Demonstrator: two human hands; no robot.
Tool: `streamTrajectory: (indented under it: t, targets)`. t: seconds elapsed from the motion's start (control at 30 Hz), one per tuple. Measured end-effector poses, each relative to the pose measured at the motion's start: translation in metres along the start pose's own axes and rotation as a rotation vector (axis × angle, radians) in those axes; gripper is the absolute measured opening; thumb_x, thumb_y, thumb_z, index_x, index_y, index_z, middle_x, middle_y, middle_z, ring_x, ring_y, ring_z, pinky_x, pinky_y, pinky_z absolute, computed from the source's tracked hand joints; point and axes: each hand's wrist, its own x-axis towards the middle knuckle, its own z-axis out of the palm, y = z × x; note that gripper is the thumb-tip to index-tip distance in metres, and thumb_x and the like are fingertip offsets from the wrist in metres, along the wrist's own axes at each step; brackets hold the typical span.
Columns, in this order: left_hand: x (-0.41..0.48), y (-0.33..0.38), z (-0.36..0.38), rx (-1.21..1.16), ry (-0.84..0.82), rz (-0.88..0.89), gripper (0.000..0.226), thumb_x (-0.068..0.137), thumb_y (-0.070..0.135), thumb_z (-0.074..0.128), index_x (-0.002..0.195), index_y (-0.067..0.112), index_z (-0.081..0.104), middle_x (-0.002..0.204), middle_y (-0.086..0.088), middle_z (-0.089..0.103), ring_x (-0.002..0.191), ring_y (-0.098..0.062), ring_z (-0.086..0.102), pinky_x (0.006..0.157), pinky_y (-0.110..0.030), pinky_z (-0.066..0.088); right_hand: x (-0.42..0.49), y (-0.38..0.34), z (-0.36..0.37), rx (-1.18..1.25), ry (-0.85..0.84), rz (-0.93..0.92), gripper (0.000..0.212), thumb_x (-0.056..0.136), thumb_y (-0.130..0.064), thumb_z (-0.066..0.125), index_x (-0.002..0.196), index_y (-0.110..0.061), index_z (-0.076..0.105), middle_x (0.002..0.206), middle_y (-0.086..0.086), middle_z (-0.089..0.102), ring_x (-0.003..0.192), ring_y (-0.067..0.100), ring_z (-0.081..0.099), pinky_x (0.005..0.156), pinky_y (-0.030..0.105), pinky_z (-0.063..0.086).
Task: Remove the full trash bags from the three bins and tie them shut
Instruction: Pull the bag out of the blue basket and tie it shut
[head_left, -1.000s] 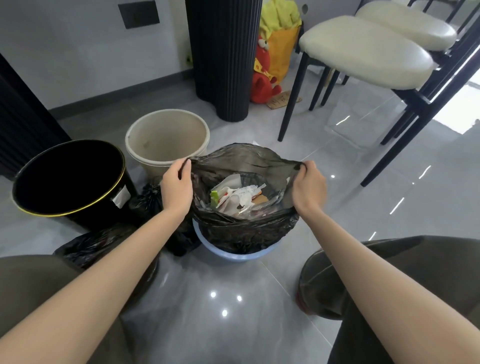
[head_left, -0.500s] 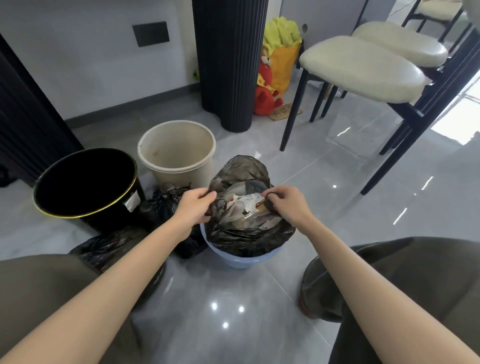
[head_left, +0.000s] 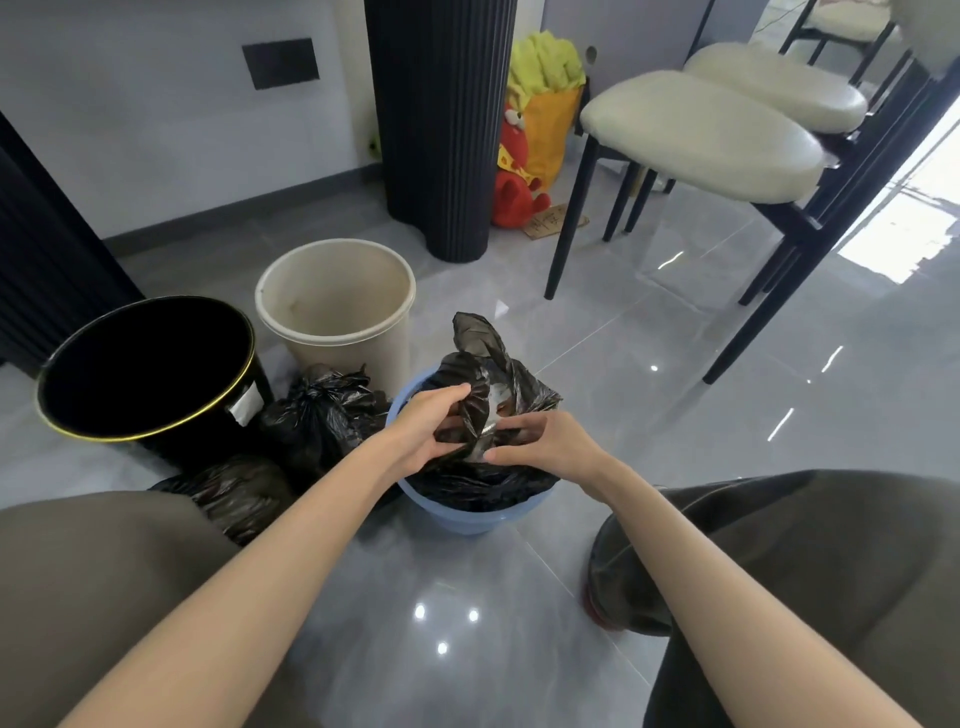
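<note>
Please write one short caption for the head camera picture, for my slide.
Both hands, left hand and right hand, gather the black trash bag closed inside the blue bin.

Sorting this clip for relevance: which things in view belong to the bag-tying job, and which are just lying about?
Part of the job:
- blue bin
- black bag in it, gripped by left hand and right hand
- black bin, beige bin
- two bagged bundles on the floor

Just lying about:
- chairs
- plush toy
- fluted black column
</note>
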Motion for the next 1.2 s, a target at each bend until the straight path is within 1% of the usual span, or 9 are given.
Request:
streamTrajectory:
  t: [0.1,0.27,0.43,0.6,0.67,0.77,0.93,1.03,1.2]
  targets:
    - [0.005,-0.002,0.002,-0.045,-0.008,-0.029,0.013,0.095,0.024,0.050,0.094,0.019,0.062,0.100,-0.003,0.064,0.100,-0.018,0.057,0.075,-0.033,0.050,0.002,0.002,0.006,0.041,0.072,-0.010,0.047,0.066,-0.043,0.082,0.107,-0.022,0.071,0.084,-0.006,0.069,0.080,0.001,0.063,0.072,0.012,0.045]
    - [0.017,-0.007,0.002,-0.075,-0.042,-0.059,0.020,0.093,0.027,0.052,0.110,0.019,0.061,0.129,-0.007,0.057,0.125,-0.022,0.048,0.103,-0.046,0.042,0.012,0.007,0.018,0.003,0.182,-0.013,0.047,0.058,-0.055,0.080,0.092,-0.022,0.076,0.074,-0.008,0.070,0.075,0.007,0.066,0.076,0.024,0.053]
    - [0.020,-0.009,0.004,-0.091,-0.061,-0.067,0.032,0.093,0.028,0.053,0.122,0.014,0.057,0.134,-0.009,0.053,0.129,-0.024,0.044,0.106,-0.050,0.038,0.017,0.007,0.025,-0.020,0.277,-0.047,0.020,0.073,-0.037,0.077,0.084,-0.021,0.077,0.068,-0.007,0.070,0.069,0.005,0.065,0.071,0.018,0.050]
    - [0.014,-0.004,0.002,-0.082,-0.055,-0.042,0.023,0.095,0.029,0.050,0.112,0.018,0.060,0.114,-0.006,0.063,0.110,-0.022,0.057,0.083,-0.038,0.051,0.018,0.009,0.025,0.006,0.365,-0.055,0.006,0.076,-0.023,0.072,0.076,-0.022,0.077,0.074,-0.013,0.071,0.075,0.000,0.064,0.072,0.016,0.050]
    - [0.012,-0.002,-0.002,0.011,0.047,0.007,0.021,0.096,0.032,0.047,0.107,0.021,0.061,0.102,0.001,0.064,0.096,-0.016,0.061,0.074,-0.031,0.050,0.017,0.007,0.021,0.136,0.430,-0.012,0.011,0.074,-0.019,0.070,0.066,-0.023,0.075,0.065,-0.014,0.070,0.065,-0.003,0.063,0.065,0.014,0.050]
    - [0.010,-0.005,-0.017,0.128,0.203,0.090,0.027,0.096,0.034,0.044,0.112,0.020,0.060,0.106,0.004,0.062,0.088,-0.013,0.060,0.064,-0.024,0.048,0.015,0.004,0.015,0.313,0.517,0.056,0.007,0.073,-0.017,0.067,0.069,-0.018,0.073,0.064,-0.004,0.069,0.063,0.010,0.062,0.062,0.021,0.049]
    - [0.004,-0.011,-0.018,0.114,0.138,0.079,0.017,0.096,0.031,0.048,0.096,0.025,0.064,0.100,0.005,0.066,0.086,-0.012,0.060,0.077,-0.031,0.049,0.013,-0.002,0.024,0.163,0.377,-0.022,0.015,0.075,-0.037,0.070,0.082,-0.025,0.074,0.075,-0.010,0.071,0.072,0.005,0.065,0.074,0.027,0.056]
    - [0.002,-0.009,-0.013,0.141,0.067,0.066,0.024,0.094,0.035,0.051,0.111,0.024,0.064,0.113,0.005,0.066,0.102,-0.015,0.060,0.086,-0.033,0.047,0.013,-0.003,0.030,0.084,0.265,-0.059,0.030,0.070,-0.045,0.075,0.090,-0.024,0.072,0.082,-0.010,0.072,0.077,0.005,0.068,0.079,0.030,0.058]
    - [0.002,-0.005,-0.008,0.057,-0.041,-0.030,0.020,0.092,0.034,0.053,0.101,0.022,0.067,0.113,0.001,0.067,0.108,-0.017,0.058,0.096,-0.038,0.044,0.007,-0.004,0.028,0.042,0.219,-0.092,0.017,0.071,-0.041,0.077,0.077,-0.024,0.073,0.074,-0.005,0.074,0.072,0.009,0.070,0.080,0.030,0.057]
